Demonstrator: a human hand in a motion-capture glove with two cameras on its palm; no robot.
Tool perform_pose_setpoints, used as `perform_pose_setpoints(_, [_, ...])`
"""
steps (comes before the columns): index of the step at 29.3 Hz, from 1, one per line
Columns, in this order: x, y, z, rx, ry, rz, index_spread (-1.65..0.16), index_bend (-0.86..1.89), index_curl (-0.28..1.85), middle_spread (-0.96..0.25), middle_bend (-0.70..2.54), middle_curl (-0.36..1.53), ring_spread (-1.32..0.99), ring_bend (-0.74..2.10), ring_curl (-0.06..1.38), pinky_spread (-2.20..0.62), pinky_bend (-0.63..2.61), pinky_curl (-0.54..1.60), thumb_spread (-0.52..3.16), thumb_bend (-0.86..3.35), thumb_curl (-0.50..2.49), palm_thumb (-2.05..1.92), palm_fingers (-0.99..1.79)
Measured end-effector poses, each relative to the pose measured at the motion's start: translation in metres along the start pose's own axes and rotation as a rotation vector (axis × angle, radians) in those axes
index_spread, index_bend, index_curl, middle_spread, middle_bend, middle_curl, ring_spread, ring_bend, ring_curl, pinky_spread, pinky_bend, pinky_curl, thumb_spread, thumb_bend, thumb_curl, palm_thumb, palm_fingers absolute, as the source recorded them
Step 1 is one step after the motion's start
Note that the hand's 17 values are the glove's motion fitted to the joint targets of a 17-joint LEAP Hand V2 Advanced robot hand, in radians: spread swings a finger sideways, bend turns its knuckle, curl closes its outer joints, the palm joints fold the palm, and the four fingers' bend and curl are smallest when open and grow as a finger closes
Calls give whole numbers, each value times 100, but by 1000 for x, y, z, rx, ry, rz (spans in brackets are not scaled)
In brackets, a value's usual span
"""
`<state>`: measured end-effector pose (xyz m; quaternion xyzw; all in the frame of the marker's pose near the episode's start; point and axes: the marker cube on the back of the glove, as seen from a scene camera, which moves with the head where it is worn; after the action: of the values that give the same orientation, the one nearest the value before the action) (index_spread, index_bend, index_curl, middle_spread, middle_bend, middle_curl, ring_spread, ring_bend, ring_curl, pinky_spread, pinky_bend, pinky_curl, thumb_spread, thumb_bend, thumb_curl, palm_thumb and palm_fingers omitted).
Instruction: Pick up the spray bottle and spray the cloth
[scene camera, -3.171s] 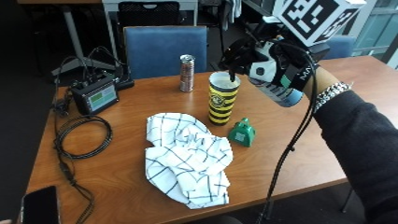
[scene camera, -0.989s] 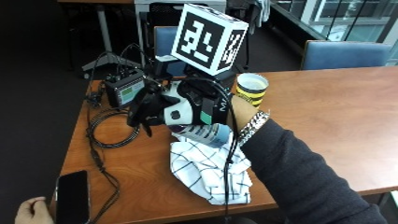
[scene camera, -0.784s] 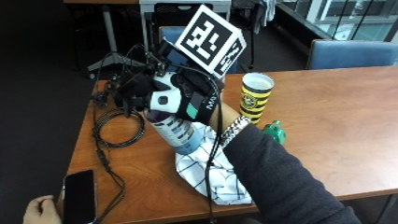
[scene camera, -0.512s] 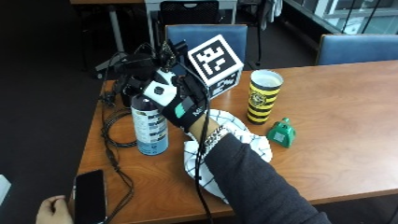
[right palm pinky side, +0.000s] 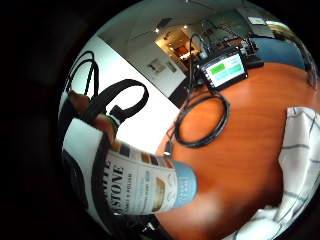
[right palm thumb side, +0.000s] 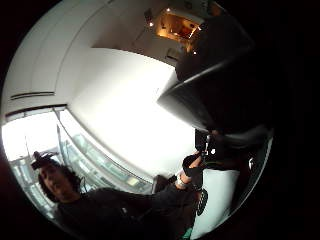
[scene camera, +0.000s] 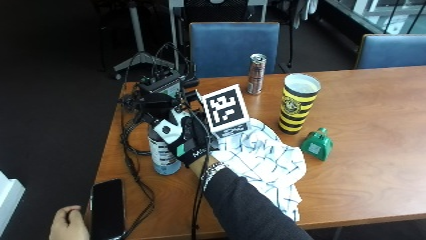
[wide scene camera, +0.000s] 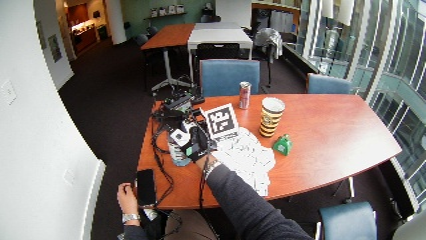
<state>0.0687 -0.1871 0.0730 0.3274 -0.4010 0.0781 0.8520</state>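
Blue-based spray bottle (scene camera: 162, 152) stands upright on the counter (scene camera: 373, 125) near its left edge, long axis vertical, labelled body showing in the little-finger palm view (right palm pinky side: 145, 185). Gloved right hand (scene camera: 190, 142) is wrapped round its upper part from the cloth side, fingers curled on the bottle, so grasping it; base looks to be touching or just off the wood, cannot tell which. Nozzle direction is hidden behind the glove and straps. White checked cloth (scene camera: 266, 160) lies flat just beside the bottle, on the side toward the middle of the counter, touching or nearly touching the forearm. So the key relation: cloth sits right next to the held bottle, low and to the person's right of it; judged next need is a lift and a turn of the nozzle toward the cloth. Bare left hand (scene camera: 66, 227) rests at the near edge beside a black phone (scene camera: 106, 202), well away. Yellow-black striped cup (scene camera: 296, 102), drink can (scene camera: 255, 74) and small green object (scene camera: 317, 144) stand beyond the cloth; coiled cable (right palm pinky side: 200, 120) and a screen device (right palm pinky side: 227, 70) lie behind the bottle.
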Motion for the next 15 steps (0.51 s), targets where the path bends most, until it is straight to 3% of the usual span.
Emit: perform_pose_setpoints(15, [-11,-4,-4,15,40,-78,-29,19,50,-24,40,47,-18,48,41,-17,40,37,106,-2,52,85,129])
